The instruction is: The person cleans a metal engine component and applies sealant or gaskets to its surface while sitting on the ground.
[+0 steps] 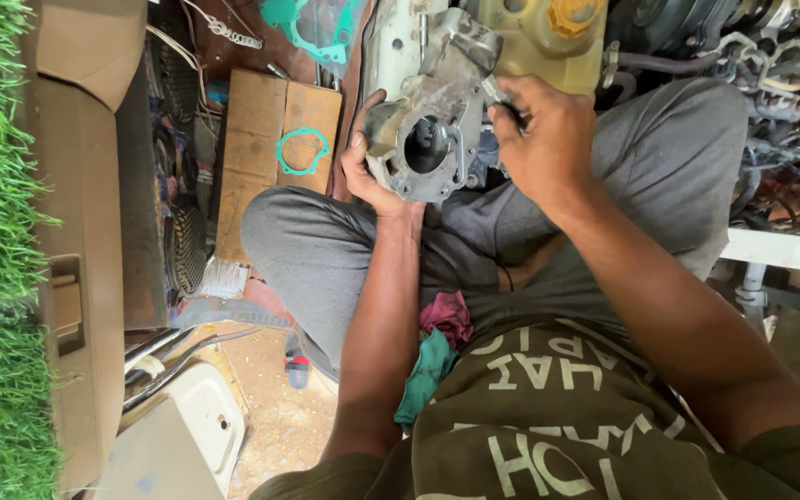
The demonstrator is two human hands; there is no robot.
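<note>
- Left hand: fingers curled around the left rim of the grimy grey cast-metal housing with a round bore, thumb up along its edge, palm cupping it from below. The grip is closed on the housing.
- Right hand: fingertips pressed together, pinching a small slim metal tool against the housing's upper right flank. What the tool's tip engages cannot be told.
- Housing: held in the air above the person's grey-trousered lap, bore facing the camera, resting on nothing.
- Below the housing: crumpled maroon and teal rags lie at the lap.
- Left of the housing: a thin teal ring-shaped gasket lies flat on a brown wooden board.
- Above the housing: a pale plastic tank with a yellow cap; to the right, a pile of steel chain.
- Risk, judged: support is one-handed. A slip of the tool under pressure could twist the housing out of the left grip onto the lap, or drive the tool into the left fingers. Oily surfaces would make either more likely.
</note>
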